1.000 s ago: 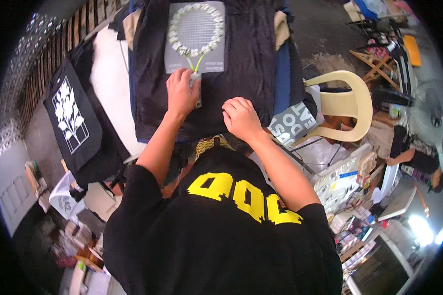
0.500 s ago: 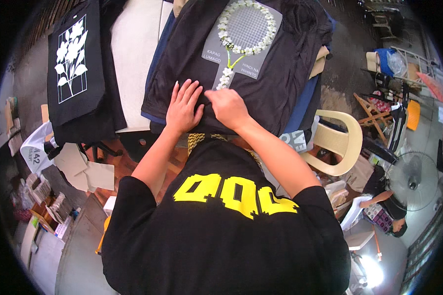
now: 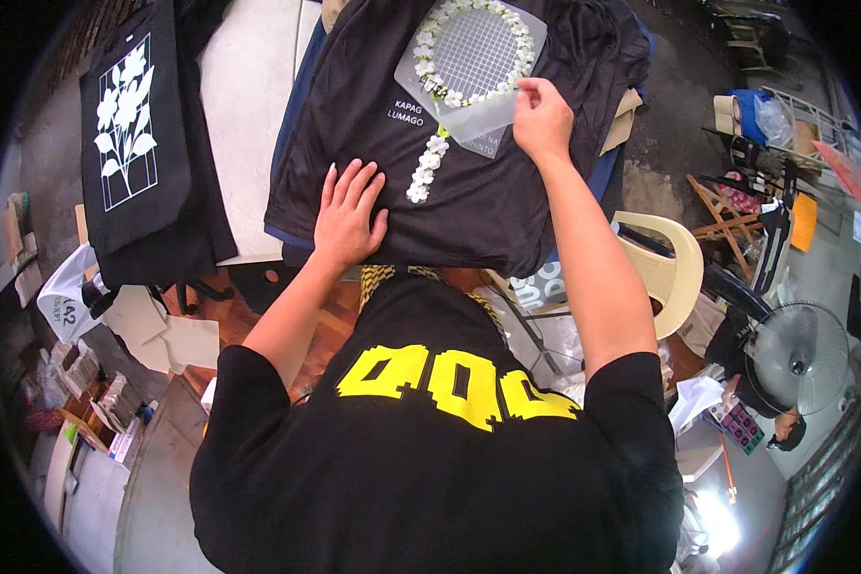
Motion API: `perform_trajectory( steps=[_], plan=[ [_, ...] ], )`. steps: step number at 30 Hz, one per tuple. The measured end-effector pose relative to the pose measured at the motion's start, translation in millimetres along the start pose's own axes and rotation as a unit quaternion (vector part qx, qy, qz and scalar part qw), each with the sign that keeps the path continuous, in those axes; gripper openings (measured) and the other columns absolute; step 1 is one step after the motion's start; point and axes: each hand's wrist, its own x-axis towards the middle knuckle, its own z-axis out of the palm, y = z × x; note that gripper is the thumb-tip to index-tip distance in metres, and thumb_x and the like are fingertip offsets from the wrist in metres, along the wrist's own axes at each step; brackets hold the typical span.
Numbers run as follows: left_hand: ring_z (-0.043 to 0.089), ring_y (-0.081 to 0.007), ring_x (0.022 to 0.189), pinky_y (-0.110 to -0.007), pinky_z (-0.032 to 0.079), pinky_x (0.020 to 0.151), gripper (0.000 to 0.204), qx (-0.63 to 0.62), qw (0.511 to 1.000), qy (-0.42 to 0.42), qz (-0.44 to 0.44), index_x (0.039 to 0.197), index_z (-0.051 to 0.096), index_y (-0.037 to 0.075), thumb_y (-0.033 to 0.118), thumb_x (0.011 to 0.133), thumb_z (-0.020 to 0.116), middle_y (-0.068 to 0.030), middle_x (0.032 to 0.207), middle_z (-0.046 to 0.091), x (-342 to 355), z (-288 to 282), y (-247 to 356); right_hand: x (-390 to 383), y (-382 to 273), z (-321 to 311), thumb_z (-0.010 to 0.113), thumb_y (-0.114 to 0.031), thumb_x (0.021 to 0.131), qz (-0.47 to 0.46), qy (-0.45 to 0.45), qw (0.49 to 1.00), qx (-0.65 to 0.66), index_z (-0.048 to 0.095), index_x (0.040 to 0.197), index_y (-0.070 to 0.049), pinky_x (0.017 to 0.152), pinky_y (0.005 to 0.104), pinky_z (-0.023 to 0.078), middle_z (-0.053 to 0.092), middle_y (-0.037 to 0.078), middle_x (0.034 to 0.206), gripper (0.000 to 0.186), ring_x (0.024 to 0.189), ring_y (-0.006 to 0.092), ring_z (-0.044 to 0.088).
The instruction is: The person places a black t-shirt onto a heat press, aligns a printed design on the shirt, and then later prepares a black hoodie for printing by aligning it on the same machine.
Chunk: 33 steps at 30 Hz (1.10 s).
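Observation:
My left hand [image 3: 350, 212] lies open, fingers spread, on a dark T-shirt [image 3: 335, 115]. Higher up and to the right, my right hand [image 3: 542, 121] pinches the edge of a translucent transfer film [image 3: 483, 122], whose lower part is lifted off the fabric. Beneath and around it shows a printed design: a racket head ringed with white flowers [image 3: 476, 94], a green stem, and a handle of white flowers [image 3: 426, 172] bare of film, with small white lettering at either side. The T-shirt rests on a stack of dark and tan garments.
At left, a black garment with a white flower print [image 3: 124, 124] lies beside a pale board [image 3: 249, 124]. At right stand a cream plastic chair [image 3: 679, 268], folded wooden frames [image 3: 722, 210] and a fan [image 3: 794, 356]; another person [image 3: 784, 426] is low behind the fan.
My right hand has moved up and right from the bottom of the design, lifting the film away from the handle. My left hand left the design earlier and now rests flat lower left.

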Motion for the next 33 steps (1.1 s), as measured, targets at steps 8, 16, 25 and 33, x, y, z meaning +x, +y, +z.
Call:
perform_trajectory(
  steps=[8, 16, 25, 33],
  plan=[
    [0.039, -0.0277, 0.142, -0.054, 0.019, 0.123, 0.051, 0.006, 1.000, 0.011, -0.009, 0.131, 0.062, 0.009, 0.025, 0.083, 0.069, -0.0081, 0.145, 0.052, 2.6, 0.8, 0.8, 50.0, 23.1, -29.0, 0.062, -0.010, 0.089, 0.007, 0.040, 0.997, -0.067, 0.074, 0.101, -0.007, 0.079, 0.0394, 0.056, 0.074, 0.016, 0.094, 0.018, 0.086, 0.0296, 0.073],
    [0.050, -0.0266, 0.130, -0.049, 0.024, 0.116, 0.037, -0.008, 0.999, 0.043, -0.028, 0.114, 0.065, 0.007, 0.021, 0.081, 0.071, -0.0077, 0.131, 0.058, 25.3, -3.5, 8.8, 80.5, 78.8, -73.8, 0.064, -0.010, 0.090, 0.139, 0.038, 0.990, -0.005, 0.072, 0.110, -0.006, 0.078, 0.0325, 0.056, 0.075, 0.008, 0.093, 0.022, 0.082, 0.0179, 0.072],
    [0.024, -0.0313, 0.152, -0.053, 0.014, 0.124, 0.071, 0.124, 0.991, 0.035, -0.025, 0.154, 0.037, 0.006, 0.047, 0.098, 0.051, -0.0109, 0.163, 0.032, 154.7, 22.2, -10.4, 112.4, 103.3, -133.0, 0.067, -0.016, 0.087, 0.102, 0.098, 0.982, -0.127, 0.077, 0.106, -0.011, 0.084, 0.0361, 0.056, 0.077, 0.009, 0.100, 0.022, 0.091, 0.0218, 0.073],
    [0.019, -0.0339, 0.154, -0.060, 0.007, 0.123, 0.074, 0.131, 0.991, 0.003, -0.024, 0.154, 0.035, 0.003, 0.043, 0.096, 0.056, -0.0137, 0.163, 0.030, 167.1, 24.7, 5.7, 6.7, 278.5, -397.7, 0.071, 0.006, 0.080, 0.198, 0.421, 0.885, 0.025, 0.067, 0.122, -0.001, 0.075, 0.0288, 0.056, 0.069, 0.006, 0.093, 0.042, 0.082, 0.0147, 0.066]
  ],
)
